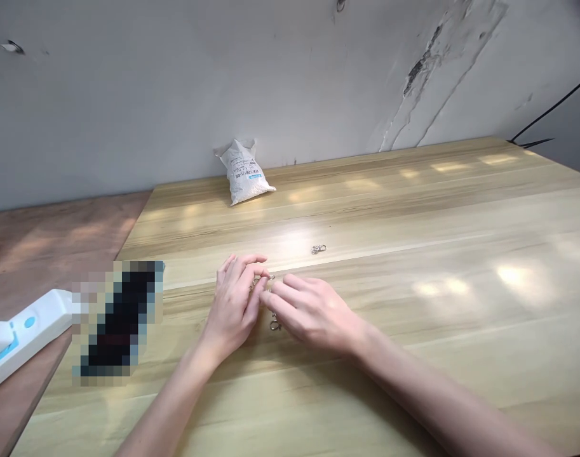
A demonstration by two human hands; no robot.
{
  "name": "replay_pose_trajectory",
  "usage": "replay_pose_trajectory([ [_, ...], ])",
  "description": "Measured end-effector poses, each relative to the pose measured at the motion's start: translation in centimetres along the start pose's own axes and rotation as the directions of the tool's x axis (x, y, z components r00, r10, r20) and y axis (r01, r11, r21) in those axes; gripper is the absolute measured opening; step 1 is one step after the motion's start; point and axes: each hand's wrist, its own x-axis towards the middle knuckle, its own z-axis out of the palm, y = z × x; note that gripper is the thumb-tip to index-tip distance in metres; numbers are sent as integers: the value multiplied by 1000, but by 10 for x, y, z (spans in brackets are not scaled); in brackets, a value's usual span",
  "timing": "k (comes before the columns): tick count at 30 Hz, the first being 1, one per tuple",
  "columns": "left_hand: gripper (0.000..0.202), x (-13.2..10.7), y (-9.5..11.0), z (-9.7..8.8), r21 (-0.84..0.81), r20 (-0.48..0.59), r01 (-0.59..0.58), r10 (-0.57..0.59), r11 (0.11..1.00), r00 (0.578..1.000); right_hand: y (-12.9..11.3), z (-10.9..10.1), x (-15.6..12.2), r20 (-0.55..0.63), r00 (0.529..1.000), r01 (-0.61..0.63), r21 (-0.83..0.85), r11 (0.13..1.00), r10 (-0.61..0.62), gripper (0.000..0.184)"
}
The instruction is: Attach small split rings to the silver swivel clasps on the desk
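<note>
Pale wood-grain tabletop: broad, glossy, patched with light, set against a grey plastered wall with cracked paint.

Landmark: white plastic pouch with printed label, crumpled, standing at the wall edge of the tabletop.

Item 1. Left hand, well in front of the pouch and almost in line with it, palm down. Fingers bent, tips closed on a small silver metal ring piece, held just above the wood.

Item 2. Right hand, in front of the pouch and slightly to its right, lying low over the wood. Fingers stretched towards the left hand, tips meeting the same ring piece; whether they pinch it or only touch it cannot be told.

Item 3. Second silver metal clasp, on the wood under the edge of the right hand, further from the pouch than the ring piece, partly hidden.

Item 4. Loose silver metal link, lying alone on the wood between the pouch and the right hand, apart from both.

Item 5. White power strip with blue switch, far to the left of the pouch and nearer the viewer, on a reddish-brown board that adjoins the tabletop.

Item 6. Blurred dark block, just right of the power strip, left of the left hand.

Item 7. Black cable, far right of the pouch, running along the wall.
</note>
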Motion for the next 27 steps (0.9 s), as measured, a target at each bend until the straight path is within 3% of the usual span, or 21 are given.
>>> replay_pose_trajectory([
  [3,12,1,-7,-6,64,-36,-1,3,998,999,-4,2,-1,96,994,40,23,999,-42,19],
  [7,10,3,-23,-18,213,17,-46,43,976,999,3,4,-2,184,982,-65,88,994,48,14],
  [11,10,3,-34,-25,240,163,-111,73,964,984,43,-3,-13,150,967,-226,140,964,205,17],
  [14,9,3,-34,-26,238,191,-128,83,963,978,80,-11,-29,26,878,-478,10,878,478,22],
  [15,9,3,-34,-25,238,179,-126,84,963,980,90,-13,-34,29,858,-512,-25,858,513,26],
  [19,9,4,-30,-25,227,102,-110,89,968,991,102,-10,-43,136,872,-468,-55,882,471,21],
  [27,10,5,-22,-21,173,39,-105,99,979,994,78,1,-22,152,886,-447,25,894,439,5],
])
